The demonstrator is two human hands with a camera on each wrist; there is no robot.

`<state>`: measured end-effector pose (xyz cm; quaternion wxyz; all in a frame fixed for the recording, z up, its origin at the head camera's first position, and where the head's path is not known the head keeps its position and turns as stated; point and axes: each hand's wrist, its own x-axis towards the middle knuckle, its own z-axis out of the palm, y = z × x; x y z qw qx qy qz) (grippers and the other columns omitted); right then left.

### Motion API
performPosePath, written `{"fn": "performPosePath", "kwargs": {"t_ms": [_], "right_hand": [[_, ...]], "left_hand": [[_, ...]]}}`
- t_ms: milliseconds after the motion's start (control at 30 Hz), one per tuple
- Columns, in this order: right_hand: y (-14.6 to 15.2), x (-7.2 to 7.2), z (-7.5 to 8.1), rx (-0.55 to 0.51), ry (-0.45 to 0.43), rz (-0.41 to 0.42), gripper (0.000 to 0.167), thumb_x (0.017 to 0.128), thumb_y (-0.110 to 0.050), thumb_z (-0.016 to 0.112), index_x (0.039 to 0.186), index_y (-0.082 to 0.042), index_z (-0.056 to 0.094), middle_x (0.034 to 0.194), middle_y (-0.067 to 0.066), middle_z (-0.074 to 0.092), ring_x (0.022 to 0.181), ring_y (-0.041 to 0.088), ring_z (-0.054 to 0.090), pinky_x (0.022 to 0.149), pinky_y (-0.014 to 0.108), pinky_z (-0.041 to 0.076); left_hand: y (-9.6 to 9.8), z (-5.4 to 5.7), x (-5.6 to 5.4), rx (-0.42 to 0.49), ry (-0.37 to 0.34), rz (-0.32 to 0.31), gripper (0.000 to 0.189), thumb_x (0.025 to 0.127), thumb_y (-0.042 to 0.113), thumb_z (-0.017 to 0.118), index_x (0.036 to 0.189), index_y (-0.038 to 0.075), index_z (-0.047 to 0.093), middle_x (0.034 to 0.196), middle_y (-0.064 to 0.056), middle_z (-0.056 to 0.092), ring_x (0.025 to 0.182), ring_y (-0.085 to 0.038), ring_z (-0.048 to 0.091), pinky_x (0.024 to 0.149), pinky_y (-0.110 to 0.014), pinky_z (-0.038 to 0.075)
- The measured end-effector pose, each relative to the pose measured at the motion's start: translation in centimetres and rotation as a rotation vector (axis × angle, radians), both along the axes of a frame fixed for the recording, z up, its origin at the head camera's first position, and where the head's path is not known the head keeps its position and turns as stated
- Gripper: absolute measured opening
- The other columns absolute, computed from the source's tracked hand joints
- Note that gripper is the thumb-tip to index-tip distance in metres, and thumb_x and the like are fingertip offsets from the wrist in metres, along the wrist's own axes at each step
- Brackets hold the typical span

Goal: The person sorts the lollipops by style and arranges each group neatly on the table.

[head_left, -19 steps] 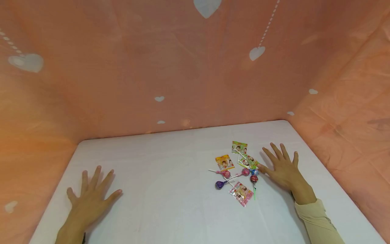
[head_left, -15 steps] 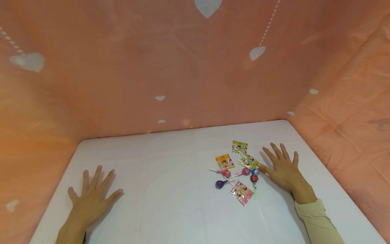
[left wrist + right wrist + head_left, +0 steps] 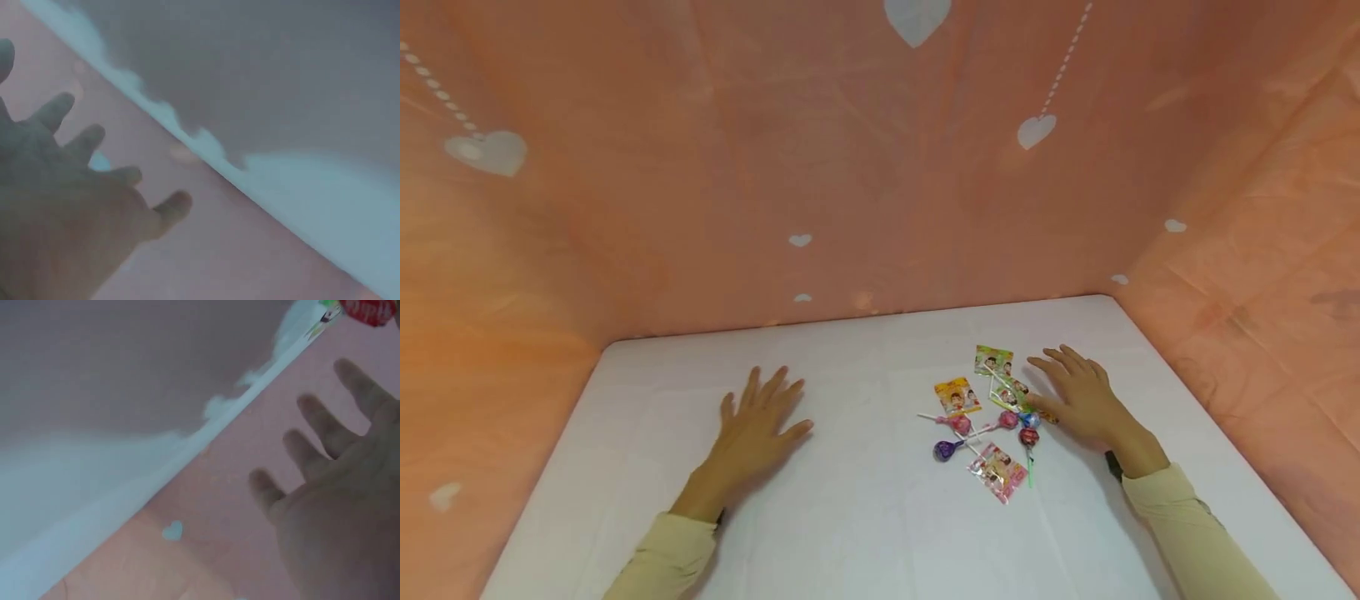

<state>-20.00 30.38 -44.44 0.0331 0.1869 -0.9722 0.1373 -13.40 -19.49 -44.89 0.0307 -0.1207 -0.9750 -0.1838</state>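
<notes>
In the head view, my left hand (image 3: 748, 440) hovers over the white table with fingers spread, holding nothing. My right hand (image 3: 1088, 406) is beside the candy on the right, fingers slightly bent, its thumb tip overlapping a green cartoon packet (image 3: 1009, 393). Close to that thumb lie a blue-wrapped lollipop (image 3: 1031, 421) and a red lollipop (image 3: 1028, 437), whose red wrapper also shows in the right wrist view's top corner. Left of them are a pink lollipop (image 3: 1008, 419), another pink lollipop (image 3: 959, 425) and a purple lollipop (image 3: 944, 451), sticks crossing.
Around the lollipops lie an orange packet (image 3: 957, 396), a second green packet (image 3: 993, 360) and a pink packet (image 3: 998, 472). The white-covered table (image 3: 850, 500) meets an orange cloth wall (image 3: 880, 208) with white hearts at the back, and similar cloth stands at both sides.
My left hand has moved right and forward, toward the table's middle, bringing its sleeve into view. My right hand has shifted slightly left, its fingers drawing closer together and bending. The candy stays put.
</notes>
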Motion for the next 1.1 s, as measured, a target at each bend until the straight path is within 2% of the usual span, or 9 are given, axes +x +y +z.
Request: {"fn": "performPosePath", "kwargs": {"t_ms": [100,200,300,400,567,667,867,1000,1100], "right_hand": [[-0.7,-0.7,-0.2,-0.014,-0.001,0.054,0.061,0.091,-0.048,0.066,0.139,-0.012,0.054,0.144,0.021,0.050,0.139,0.045,0.038,0.111,0.068,0.025],[-1.1,-1.3,-0.4,-0.026,0.004,0.111,0.051,0.090,-0.044,0.070,0.128,-0.011,0.063,0.129,0.018,0.061,0.124,0.041,0.054,0.104,0.064,0.038],[-1.6,-1.6,-0.6,-0.038,0.014,0.155,0.042,0.088,-0.038,0.074,0.120,-0.011,0.069,0.115,0.012,0.067,0.111,0.036,0.061,0.098,0.058,0.046],[-1.8,-1.6,-0.6,-0.040,0.027,0.189,0.034,0.089,-0.030,0.074,0.118,-0.011,0.072,0.110,0.007,0.070,0.107,0.032,0.063,0.095,0.055,0.048],[-2.0,-1.7,-0.5,-0.078,0.037,0.262,0.026,0.090,-0.012,0.072,0.116,-0.012,0.074,0.116,0.005,0.072,0.112,0.029,0.064,0.097,0.052,0.051],[-2.0,-1.6,-0.4,-0.110,0.030,0.255,0.027,0.090,-0.007,0.070,0.117,-0.013,0.074,0.121,0.007,0.071,0.117,0.032,0.063,0.099,0.053,0.050],[-2.0,-1.0,-0.3,-0.102,-0.029,0.129,0.030,0.093,-0.027,0.070,0.120,-0.015,0.072,0.125,0.011,0.066,0.121,0.036,0.058,0.103,0.058,0.044],[-2.3,-0.9,-0.4,-0.101,-0.060,0.115,0.029,0.092,-0.029,0.070,0.118,-0.015,0.073,0.123,0.009,0.066,0.120,0.034,0.058,0.104,0.058,0.044],[-2.4,-0.9,-0.5,-0.103,-0.066,0.112,0.030,0.092,-0.029,0.070,0.118,-0.015,0.073,0.123,0.008,0.067,0.121,0.034,0.058,0.104,0.057,0.044]], "left_hand": [[3.7,-0.2,-1.8,-0.006,-0.008,-0.072,0.065,0.096,0.054,0.056,0.151,0.022,0.044,0.165,-0.007,0.027,0.154,-0.041,0.007,0.112,-0.076,0.009],[7.1,-0.2,-3.5,-0.030,-0.025,-0.124,0.064,0.096,0.055,0.055,0.151,0.024,0.044,0.164,-0.002,0.029,0.155,-0.038,0.009,0.114,-0.073,0.013],[10.0,-0.2,-4.7,-0.041,-0.050,-0.155,0.063,0.096,0.056,0.054,0.151,0.027,0.042,0.164,0.000,0.030,0.155,-0.034,0.012,0.114,-0.070,0.015],[12.2,0.0,-5.4,-0.038,-0.062,-0.179,0.060,0.096,0.054,0.055,0.149,0.026,0.046,0.162,-0.002,0.034,0.153,-0.034,0.019,0.113,-0.069,0.020],[14.7,0.0,-6.4,-0.037,-0.060,-0.184,0.053,0.096,0.050,0.057,0.141,0.022,0.055,0.153,-0.003,0.046,0.146,-0.031,0.032,0.107,-0.060,0.030],[16.0,0.0,-7.0,-0.018,-0.077,-0.192,0.049,0.096,0.048,0.059,0.137,0.022,0.058,0.146,-0.001,0.052,0.141,-0.028,0.038,0.104,-0.054,0.033],[18.7,0.5,-7.8,0.017,-0.122,-0.237,0.048,0.092,0.047,0.067,0.132,0.021,0.063,0.131,0.001,0.062,0.124,-0.024,0.049,0.097,-0.044,0.038],[19.8,0.5,-7.8,0.008,-0.171,-0.231,0.054,0.087,0.051,0.071,0.131,0.020,0.065,0.127,0.001,0.062,0.117,-0.022,0.049,0.095,-0.041,0.037],[20.1,0.3,-7.7,-0.022,-0.180,-0.223,0.059,0.084,0.054,0.073,0.132,0.020,0.066,0.126,0.002,0.059,0.117,-0.021,0.047,0.096,-0.041,0.037]]}}
